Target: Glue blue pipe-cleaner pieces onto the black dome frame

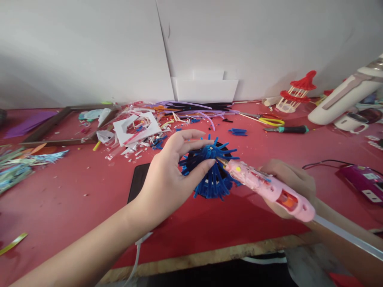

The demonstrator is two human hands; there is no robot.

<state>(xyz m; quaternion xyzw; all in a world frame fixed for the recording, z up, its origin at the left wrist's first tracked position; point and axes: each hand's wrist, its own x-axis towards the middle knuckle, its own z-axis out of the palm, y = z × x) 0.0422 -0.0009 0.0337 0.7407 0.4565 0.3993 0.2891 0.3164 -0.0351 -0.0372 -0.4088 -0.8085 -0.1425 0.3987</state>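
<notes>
A round, spiky craft piece (214, 185) made of blue pipe cleaners stands in front of me on the red table. My left hand (175, 167) grips its upper left side between thumb and fingers. In my right hand (287, 179) is a pink hot glue gun (263, 185), with a clear glue stick (350, 235) sticking out of its back. The gun's metal nozzle meets the blue stems close to my left thumb. The gun's body hides part of my right fingers.
Behind the piece lie purple and black pipe cleaners (191, 107), paper scraps (136, 127), yellow-handled scissors (271, 120) and a cutter with a black-green handle (287, 129). A red-roofed model (296, 93), a white bottle (344, 93) and a magenta power strip (363, 181) are at right. A phone (139, 179) lies left of the piece.
</notes>
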